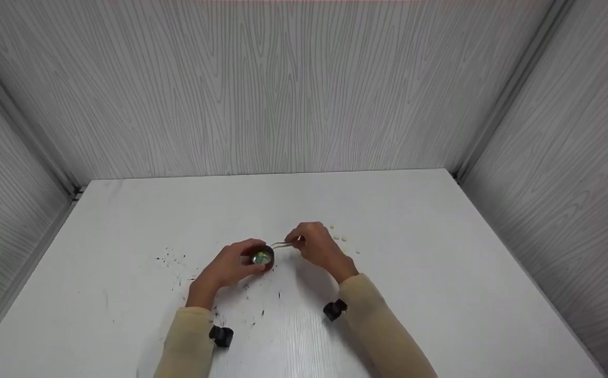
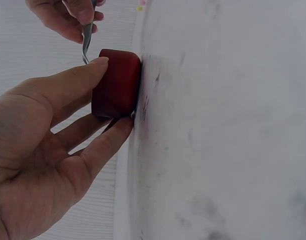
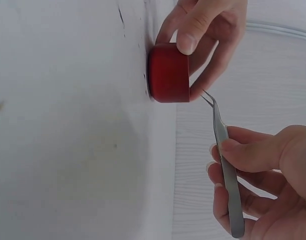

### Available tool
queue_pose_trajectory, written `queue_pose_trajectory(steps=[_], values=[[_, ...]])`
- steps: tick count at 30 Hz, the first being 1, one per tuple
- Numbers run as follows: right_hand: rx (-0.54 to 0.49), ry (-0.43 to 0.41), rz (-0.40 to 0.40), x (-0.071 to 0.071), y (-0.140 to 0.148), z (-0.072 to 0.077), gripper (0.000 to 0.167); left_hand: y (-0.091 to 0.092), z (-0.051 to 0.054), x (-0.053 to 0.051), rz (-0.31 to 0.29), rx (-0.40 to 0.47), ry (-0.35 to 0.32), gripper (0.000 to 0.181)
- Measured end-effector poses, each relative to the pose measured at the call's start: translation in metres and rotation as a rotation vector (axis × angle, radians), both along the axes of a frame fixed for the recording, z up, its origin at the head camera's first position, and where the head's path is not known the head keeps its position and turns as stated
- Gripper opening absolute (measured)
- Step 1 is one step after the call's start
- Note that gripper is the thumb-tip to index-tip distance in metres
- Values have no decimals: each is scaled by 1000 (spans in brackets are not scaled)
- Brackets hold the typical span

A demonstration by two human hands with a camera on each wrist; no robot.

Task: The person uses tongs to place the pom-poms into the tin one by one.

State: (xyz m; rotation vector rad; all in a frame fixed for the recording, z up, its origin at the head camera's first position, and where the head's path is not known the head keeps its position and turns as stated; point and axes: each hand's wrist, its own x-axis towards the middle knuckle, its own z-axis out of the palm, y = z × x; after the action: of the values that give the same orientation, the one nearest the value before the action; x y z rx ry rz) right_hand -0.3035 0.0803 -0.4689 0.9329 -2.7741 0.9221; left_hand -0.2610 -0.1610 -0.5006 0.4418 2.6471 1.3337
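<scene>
A small red cup [image 3: 169,74] stands upright on the white table. My left hand [image 1: 233,264] grips it round the side, thumb on one side and fingers on the other. Small green, blue and pale bits [image 1: 260,258] lie inside the cup in the head view. My right hand [image 1: 315,245] pinches a pair of silver bent-tip tweezers [image 3: 226,165] between thumb and fingers. The tweezers' angled tips are just above the cup's rim, slightly apart, with nothing visible between them in the right wrist view.
Several small pale yellow pieces [image 1: 337,238] lie on the table [image 1: 440,294] beyond and right of my right hand. Dark specks and scuffs [image 1: 170,257] mark the surface on the left. Grey wood-grain panels [image 1: 262,89] enclose the back and sides.
</scene>
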Motion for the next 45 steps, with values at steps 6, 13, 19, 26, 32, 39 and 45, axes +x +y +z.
queue_pose_trajectory(steps=[6,13,19,26,32,39,45], values=[[-6,8,-10,0,19,10,16,0,0,0,19,-5,-19,52],[-2,14,-49,1,42,20,15,0,-1,1,10,3,-32,53],[11,36,-60,2,61,26,13,-2,-2,1,1,0,-25,53],[7,14,-145,0,78,29,15,-1,-2,0,-14,7,-14,53],[2,-9,-183,-6,86,25,17,-1,-3,1,-7,5,-20,54],[6,-10,-226,-13,99,18,21,0,-3,-1,-7,-9,-11,52],[40,-44,-275,-22,109,11,24,-2,-3,-1,-12,-7,0,53]])
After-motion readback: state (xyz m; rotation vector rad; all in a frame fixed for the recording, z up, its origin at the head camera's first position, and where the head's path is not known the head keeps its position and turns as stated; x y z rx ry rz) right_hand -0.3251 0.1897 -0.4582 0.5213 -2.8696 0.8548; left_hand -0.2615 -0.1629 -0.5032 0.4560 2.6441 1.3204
